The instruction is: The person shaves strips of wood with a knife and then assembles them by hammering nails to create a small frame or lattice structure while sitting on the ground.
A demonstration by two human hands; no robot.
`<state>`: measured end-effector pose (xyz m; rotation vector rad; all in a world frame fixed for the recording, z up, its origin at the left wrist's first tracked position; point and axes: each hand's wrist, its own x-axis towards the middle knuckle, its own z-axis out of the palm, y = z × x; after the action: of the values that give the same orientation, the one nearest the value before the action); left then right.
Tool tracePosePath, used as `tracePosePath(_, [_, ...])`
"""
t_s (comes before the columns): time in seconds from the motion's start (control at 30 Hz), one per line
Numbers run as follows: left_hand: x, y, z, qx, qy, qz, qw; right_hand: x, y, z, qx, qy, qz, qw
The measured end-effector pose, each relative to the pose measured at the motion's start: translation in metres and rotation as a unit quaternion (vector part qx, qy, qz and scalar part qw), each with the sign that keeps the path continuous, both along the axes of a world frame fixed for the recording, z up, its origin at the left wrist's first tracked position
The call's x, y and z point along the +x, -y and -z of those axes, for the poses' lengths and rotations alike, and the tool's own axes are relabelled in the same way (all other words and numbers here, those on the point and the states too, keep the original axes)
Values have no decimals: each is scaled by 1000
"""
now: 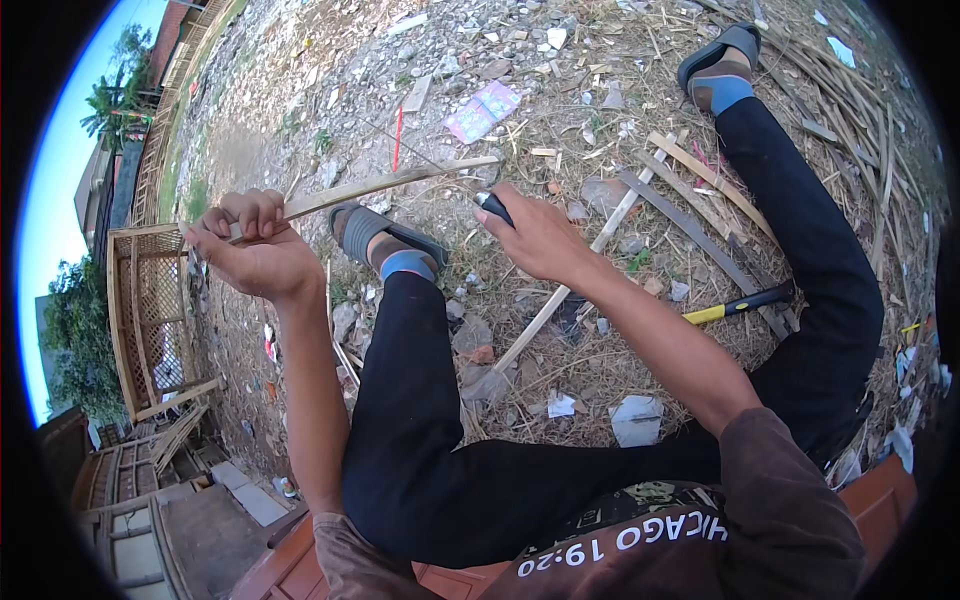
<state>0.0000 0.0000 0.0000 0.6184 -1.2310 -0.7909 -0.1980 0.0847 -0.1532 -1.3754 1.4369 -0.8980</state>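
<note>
Strip point(390, 183) clamped at near end in left hand point(255, 250), held level over ground. Right hand point(535, 235) closed on knife handle point(495, 207) at strip's far end. Advice: keep blade shallow, stroke away from body, left grip firm.

The left hand point(255, 250) is raised with its fingers point(250, 212) curled shut, forearm rising steeply from the lower edge, while the right hand point(535, 238) (knuckles up, fist closed) reaches forward on an outstretched arm.

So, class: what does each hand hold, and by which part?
The left hand grips a thin bamboo strip at its near end. The right hand holds a dark-handled tool by the handle; its blade is hard to make out.
</note>
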Motion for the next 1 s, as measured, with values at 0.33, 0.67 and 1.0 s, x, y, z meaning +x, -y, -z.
tracePosePath(0.33, [-32, -8, -8, -18, 53, -23, 998, 27, -3, -13, -136, 16, 35, 990])
tracePosePath(0.67, [-20, -13, -5, -41, 76, -20, 996, 42, -1, -37, -159, -40, 28, 986])
tracePosePath(1.0, [-34, -11, -7, -50, 93, -6, 994, 31, -1, -56, -152, -2, 5, 988])
